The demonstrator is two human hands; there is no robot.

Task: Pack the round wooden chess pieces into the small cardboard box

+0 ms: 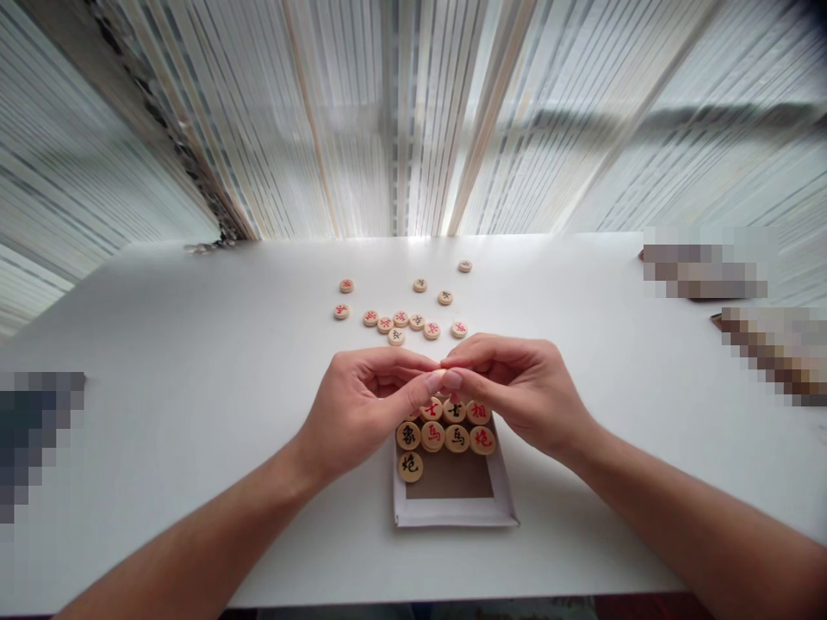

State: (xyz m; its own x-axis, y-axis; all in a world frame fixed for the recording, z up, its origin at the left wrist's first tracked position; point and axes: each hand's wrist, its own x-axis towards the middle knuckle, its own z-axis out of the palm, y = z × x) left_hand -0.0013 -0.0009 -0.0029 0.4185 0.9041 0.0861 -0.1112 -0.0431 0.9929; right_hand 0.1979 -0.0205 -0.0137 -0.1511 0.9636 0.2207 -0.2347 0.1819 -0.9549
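Fingertips of my left hand [375, 392] and my right hand [517, 379] meet in a pinch above the far part of a shallow white box [452, 514]. Between them a sliver of pale wood shows, seemingly a Chinese chess piece [442, 373], mostly hidden by the thumbs. Below my hands, round wooden pieces lie in rows inside the box, marked in red or black. A black-marked piece [410, 467] sits alone in the nearest row, beside the bare brown bottom. My hands partly cover the farthest visible row.
Beyond my hands, several loose chess pieces [401, 319] are scattered over the white table [258, 362]. Striped curtains [349, 120] hang along its far edge. Pixelated objects lie at the right [704, 271] and a dark one [32, 439] at the left.
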